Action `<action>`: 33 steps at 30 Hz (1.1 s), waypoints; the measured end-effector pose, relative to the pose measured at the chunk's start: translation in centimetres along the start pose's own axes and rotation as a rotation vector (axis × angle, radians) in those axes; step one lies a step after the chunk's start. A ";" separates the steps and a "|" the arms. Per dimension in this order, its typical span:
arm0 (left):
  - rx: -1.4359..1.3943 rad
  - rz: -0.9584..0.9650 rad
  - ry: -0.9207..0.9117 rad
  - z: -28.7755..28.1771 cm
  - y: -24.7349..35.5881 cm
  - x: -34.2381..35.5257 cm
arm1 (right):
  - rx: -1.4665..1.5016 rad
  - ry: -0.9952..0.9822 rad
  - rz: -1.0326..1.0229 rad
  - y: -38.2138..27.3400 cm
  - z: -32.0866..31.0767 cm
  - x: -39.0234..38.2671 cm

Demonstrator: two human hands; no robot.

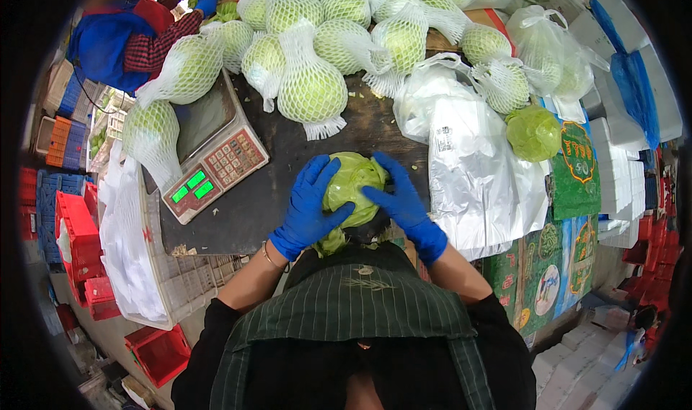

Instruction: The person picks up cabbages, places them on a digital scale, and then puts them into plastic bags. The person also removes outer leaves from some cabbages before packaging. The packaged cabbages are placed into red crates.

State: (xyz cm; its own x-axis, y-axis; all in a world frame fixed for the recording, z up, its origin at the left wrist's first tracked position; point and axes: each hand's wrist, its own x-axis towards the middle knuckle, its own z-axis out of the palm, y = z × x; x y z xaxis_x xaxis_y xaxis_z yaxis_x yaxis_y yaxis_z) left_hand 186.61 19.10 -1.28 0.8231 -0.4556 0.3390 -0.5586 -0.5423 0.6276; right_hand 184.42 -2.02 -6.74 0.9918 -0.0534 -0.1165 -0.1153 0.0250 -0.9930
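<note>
A round green cabbage [351,181] rests at the front edge of the dark table, between my two blue-gloved hands. My left hand [310,202] is cupped round its left side, the thumb across the front. On the other side my right hand [400,199] presses its fingers and thumb against the leaves. Loose leaves [331,243] hang below the cabbage at the table edge. Beyond it, several cabbages in white foam nets lie piled up, the closest being a netted cabbage [311,93]. A bare cabbage [533,133] sits to the right.
A digital scale [216,161] stands at left, netted cabbages on it. White plastic bags [476,172] lie flat at right, beside green printed cartons [575,168]. A crate [191,284] with white foam nets [130,237] is at lower left. Another person [137,38] works at far left.
</note>
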 end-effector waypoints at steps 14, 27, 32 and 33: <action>-0.016 -0.013 -0.053 1.7 -1.6 -0.6 | -0.251 0.140 -0.170 0.0 0.3 0.0; -0.067 0.021 -0.041 2.4 -2.3 2.2 | -0.141 0.143 -0.092 -0.2 -0.1 0.0; -0.110 -0.030 -0.104 2.7 -3.5 4.1 | -0.050 0.133 -0.012 0.0 -1.5 -0.7; -0.130 -0.048 -0.126 2.8 -3.9 4.5 | 0.029 0.080 0.061 -0.1 -2.2 -1.2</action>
State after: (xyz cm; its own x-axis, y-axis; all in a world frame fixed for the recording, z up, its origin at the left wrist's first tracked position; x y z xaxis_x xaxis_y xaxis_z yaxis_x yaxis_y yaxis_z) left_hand 192.27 17.17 -4.20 0.8248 -0.5204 0.2212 -0.4943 -0.4736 0.7289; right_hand 183.08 -4.11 -6.55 0.9751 -0.1307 -0.1792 -0.1727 0.0599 -0.9832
